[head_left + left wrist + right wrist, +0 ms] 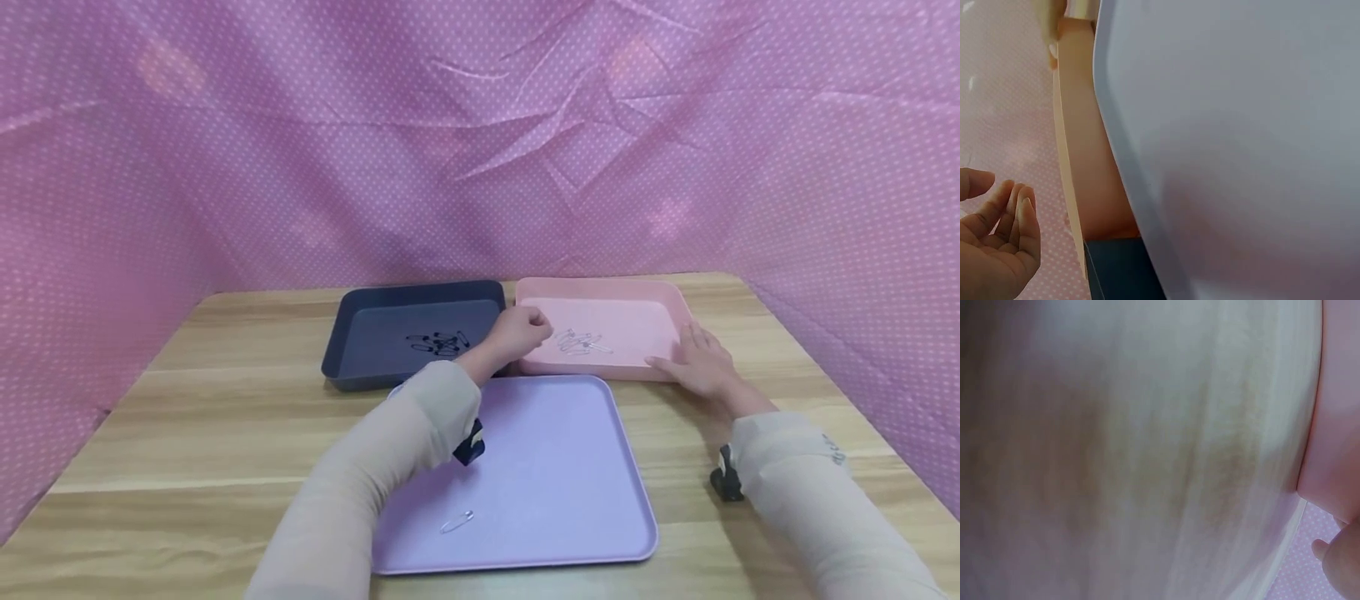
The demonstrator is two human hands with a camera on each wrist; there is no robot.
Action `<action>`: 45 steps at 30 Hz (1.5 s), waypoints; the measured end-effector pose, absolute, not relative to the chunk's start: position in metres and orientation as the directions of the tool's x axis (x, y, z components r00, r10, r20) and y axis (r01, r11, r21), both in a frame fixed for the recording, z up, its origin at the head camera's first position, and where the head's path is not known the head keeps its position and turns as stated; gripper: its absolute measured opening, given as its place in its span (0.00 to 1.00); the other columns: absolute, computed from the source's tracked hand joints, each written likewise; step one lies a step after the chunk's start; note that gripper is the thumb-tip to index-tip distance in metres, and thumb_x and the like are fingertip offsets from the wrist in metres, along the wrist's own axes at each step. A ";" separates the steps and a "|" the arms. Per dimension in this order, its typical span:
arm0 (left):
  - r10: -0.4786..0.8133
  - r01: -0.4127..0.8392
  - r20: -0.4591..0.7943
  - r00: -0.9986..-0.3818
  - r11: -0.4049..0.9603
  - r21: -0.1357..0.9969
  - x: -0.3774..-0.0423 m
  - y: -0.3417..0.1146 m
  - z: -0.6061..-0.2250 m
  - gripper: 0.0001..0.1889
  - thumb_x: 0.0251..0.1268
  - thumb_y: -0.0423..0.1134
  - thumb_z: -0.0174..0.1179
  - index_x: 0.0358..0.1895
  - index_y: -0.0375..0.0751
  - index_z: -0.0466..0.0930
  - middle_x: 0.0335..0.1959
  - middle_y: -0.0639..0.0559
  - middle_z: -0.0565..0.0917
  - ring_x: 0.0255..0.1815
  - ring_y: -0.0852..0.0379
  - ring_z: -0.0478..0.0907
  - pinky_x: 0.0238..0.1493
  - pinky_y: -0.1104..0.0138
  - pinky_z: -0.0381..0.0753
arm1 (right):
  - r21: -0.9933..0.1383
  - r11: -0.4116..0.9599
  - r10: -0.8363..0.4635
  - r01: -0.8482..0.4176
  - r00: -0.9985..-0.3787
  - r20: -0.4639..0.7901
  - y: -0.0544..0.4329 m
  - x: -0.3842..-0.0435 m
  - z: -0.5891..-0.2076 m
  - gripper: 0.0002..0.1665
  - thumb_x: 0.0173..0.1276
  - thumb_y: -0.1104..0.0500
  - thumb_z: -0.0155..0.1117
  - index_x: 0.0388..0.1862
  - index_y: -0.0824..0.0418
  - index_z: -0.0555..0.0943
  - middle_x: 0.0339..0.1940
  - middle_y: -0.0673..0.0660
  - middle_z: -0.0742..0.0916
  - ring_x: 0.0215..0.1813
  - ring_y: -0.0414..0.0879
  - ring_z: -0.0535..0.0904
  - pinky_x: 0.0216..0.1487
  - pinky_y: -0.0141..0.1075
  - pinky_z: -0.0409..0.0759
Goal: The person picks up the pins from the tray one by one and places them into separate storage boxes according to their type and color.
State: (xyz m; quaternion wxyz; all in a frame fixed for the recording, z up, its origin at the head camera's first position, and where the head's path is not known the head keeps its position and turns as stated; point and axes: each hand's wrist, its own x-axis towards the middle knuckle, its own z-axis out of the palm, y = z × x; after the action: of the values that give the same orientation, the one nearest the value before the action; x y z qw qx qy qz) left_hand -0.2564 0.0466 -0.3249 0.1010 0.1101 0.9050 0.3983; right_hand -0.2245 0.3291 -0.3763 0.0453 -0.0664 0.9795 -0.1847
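My left hand (519,332) is over the left edge of the pink tray (667,292). In the left wrist view, the thumb stands apart from the loosely bent fingers (1025,219), with nothing visible between them. Just right of this hand, a pile of silver safety pins (579,342) lies in the pink tray. My right hand (703,363) rests at that tray's right front corner, fingers extended along the rim. One silver safety pin (457,522) lies near the front of the lilac tray (555,475), which my left forearm crosses.
A dark grey tray (360,333) with a pile of black safety pins (438,343) stands at the back left, beside the pink one. All three trays are on a wooden table (225,433). Pink dotted cloth (480,150) hangs behind and at both sides.
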 end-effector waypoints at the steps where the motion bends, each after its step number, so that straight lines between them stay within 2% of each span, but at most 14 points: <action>1: 0.282 0.111 -0.107 -0.954 0.659 0.744 -0.254 0.044 -0.325 0.06 0.58 0.40 0.52 0.32 0.42 0.76 0.29 0.54 0.76 0.32 0.60 0.73 0.30 0.70 0.71 | -0.367 0.923 -0.147 -0.114 -0.987 -0.065 0.329 -0.224 -0.376 0.58 0.60 0.33 0.40 0.61 0.80 0.33 0.62 0.77 0.40 0.61 0.71 0.36 0.56 0.59 0.35; 7: 0.304 0.089 -0.163 -0.938 0.668 0.739 -0.237 0.029 -0.323 0.06 0.58 0.41 0.52 0.32 0.44 0.76 0.29 0.53 0.77 0.32 0.57 0.74 0.28 0.71 0.72 | -0.361 0.925 -0.155 -0.122 -0.986 -0.062 0.328 -0.225 -0.376 0.58 0.59 0.33 0.41 0.61 0.80 0.34 0.62 0.77 0.41 0.62 0.71 0.36 0.56 0.59 0.36; 10: 0.334 0.116 -0.161 -0.929 0.674 0.729 -0.228 0.020 -0.321 0.06 0.58 0.40 0.53 0.32 0.43 0.76 0.29 0.53 0.78 0.33 0.56 0.74 0.29 0.70 0.71 | -0.363 0.923 -0.158 -0.126 -0.986 -0.060 0.328 -0.226 -0.375 0.58 0.60 0.33 0.41 0.61 0.80 0.34 0.62 0.77 0.40 0.62 0.71 0.36 0.56 0.59 0.36; 21: 0.468 0.217 -0.180 -0.865 0.674 0.706 -0.197 -0.007 -0.328 0.04 0.55 0.37 0.57 0.32 0.43 0.78 0.30 0.56 0.78 0.32 0.60 0.71 0.35 0.70 0.70 | -0.347 0.929 -0.160 -0.126 -0.984 -0.072 0.330 -0.228 -0.377 0.58 0.60 0.33 0.40 0.60 0.81 0.33 0.62 0.77 0.39 0.61 0.72 0.36 0.56 0.59 0.37; 29: 0.547 0.262 -0.177 -0.818 0.628 0.733 -0.171 -0.028 -0.332 0.03 0.53 0.34 0.58 0.30 0.40 0.78 0.23 0.55 0.76 0.25 0.61 0.70 0.29 0.71 0.70 | -0.347 0.930 -0.161 -0.124 -0.984 -0.078 0.330 -0.229 -0.376 0.58 0.60 0.33 0.39 0.60 0.81 0.33 0.61 0.77 0.39 0.61 0.72 0.36 0.56 0.60 0.37; 37: 0.579 0.291 -0.191 -0.793 0.635 0.716 -0.150 -0.045 -0.338 0.03 0.51 0.35 0.59 0.29 0.41 0.77 0.20 0.57 0.75 0.23 0.63 0.70 0.26 0.71 0.70 | -0.342 0.931 -0.164 -0.128 -0.984 -0.077 0.331 -0.229 -0.376 0.58 0.60 0.33 0.39 0.60 0.82 0.34 0.61 0.78 0.39 0.61 0.72 0.36 0.56 0.59 0.37; 45: 0.570 0.222 -0.261 -0.779 0.640 0.736 -0.135 -0.062 -0.348 0.05 0.49 0.36 0.60 0.30 0.41 0.76 0.20 0.57 0.75 0.21 0.63 0.71 0.24 0.71 0.71 | -0.358 0.926 -0.160 -0.120 -0.984 -0.084 0.332 -0.229 -0.377 0.58 0.59 0.33 0.39 0.60 0.81 0.34 0.61 0.77 0.39 0.61 0.72 0.35 0.56 0.59 0.35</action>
State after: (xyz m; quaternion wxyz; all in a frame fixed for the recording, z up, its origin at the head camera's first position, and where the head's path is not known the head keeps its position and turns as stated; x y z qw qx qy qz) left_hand -0.1354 -0.0617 -0.3480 0.2428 0.2272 0.8723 0.3586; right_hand -0.2287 0.3315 -0.3771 0.0560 -0.0714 0.9798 -0.1784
